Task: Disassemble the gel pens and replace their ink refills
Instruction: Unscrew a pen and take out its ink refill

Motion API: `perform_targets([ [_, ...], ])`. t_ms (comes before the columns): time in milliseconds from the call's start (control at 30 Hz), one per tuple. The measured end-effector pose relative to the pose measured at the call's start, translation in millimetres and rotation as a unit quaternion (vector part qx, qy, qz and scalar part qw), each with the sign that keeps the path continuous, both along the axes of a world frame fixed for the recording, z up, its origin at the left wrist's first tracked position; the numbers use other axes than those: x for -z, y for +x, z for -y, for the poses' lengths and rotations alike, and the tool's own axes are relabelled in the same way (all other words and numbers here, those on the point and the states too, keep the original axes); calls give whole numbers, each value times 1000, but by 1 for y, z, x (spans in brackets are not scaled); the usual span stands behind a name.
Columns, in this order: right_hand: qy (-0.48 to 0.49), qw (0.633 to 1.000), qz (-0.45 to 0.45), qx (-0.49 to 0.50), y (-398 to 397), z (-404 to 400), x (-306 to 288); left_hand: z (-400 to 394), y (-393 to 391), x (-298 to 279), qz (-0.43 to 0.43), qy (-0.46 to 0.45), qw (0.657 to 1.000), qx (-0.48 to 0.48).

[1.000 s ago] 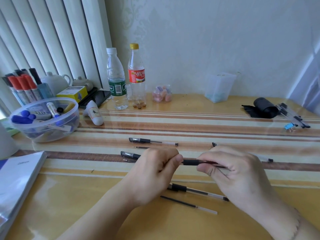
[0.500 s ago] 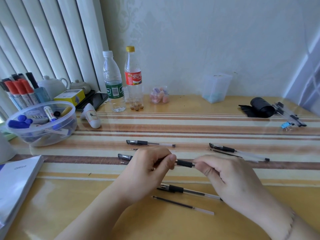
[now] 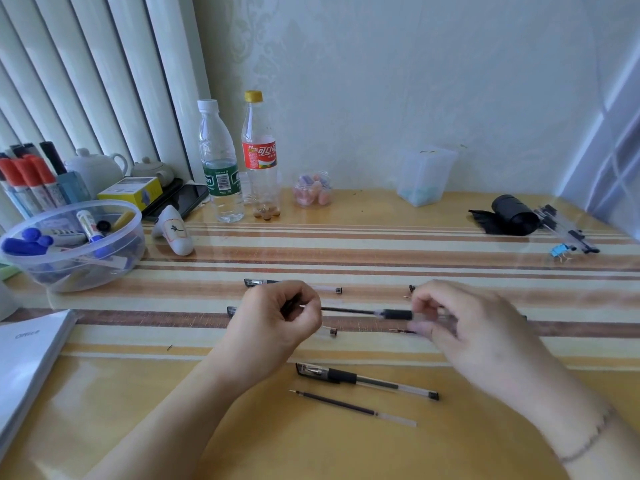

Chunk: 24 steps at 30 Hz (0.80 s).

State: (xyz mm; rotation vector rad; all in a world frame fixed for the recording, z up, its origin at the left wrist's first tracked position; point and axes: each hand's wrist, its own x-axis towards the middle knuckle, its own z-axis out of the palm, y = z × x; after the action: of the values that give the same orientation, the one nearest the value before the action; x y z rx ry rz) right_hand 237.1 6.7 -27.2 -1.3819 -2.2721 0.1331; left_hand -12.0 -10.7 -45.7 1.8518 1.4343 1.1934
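My left hand (image 3: 280,320) pinches one end of a thin black ink refill (image 3: 346,310). The refill's other end sits inside a gel pen body with a black grip (image 3: 398,314), which my right hand (image 3: 464,330) holds by the fingertips. Both are just above the striped table. A capped gel pen (image 3: 363,379) and a loose refill (image 3: 349,407) lie near the front. Another pen (image 3: 325,289) lies behind my left hand. A further pen (image 3: 231,310) is partly hidden under that hand. Behind my right hand, one more pen's end (image 3: 412,288) shows.
At the left stands a clear bowl of markers (image 3: 72,244), with a white paper stack (image 3: 27,358) in front of it. Two bottles (image 3: 221,168) and a clear tub (image 3: 426,174) stand at the back. A black roll (image 3: 512,216) and a blue clip (image 3: 561,251) lie far right.
My hands have moved apart. The black grip part went right with my right hand, and a length of the refill now shows between the hands.
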Motion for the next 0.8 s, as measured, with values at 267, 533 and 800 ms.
perform_targets([
  [267, -231, 964, -1, 134, 56, -29, -4, -2, 3, 5, -14, 19, 1000, -19],
  [533, -209, 965, 73, 144, 47, -36, 15, -4, 28, 22, -226, 109, 966, 67],
  [800, -164, 973, 73, 144, 44, -34, 10, -9, 22, 21, -291, 128, 946, 70],
])
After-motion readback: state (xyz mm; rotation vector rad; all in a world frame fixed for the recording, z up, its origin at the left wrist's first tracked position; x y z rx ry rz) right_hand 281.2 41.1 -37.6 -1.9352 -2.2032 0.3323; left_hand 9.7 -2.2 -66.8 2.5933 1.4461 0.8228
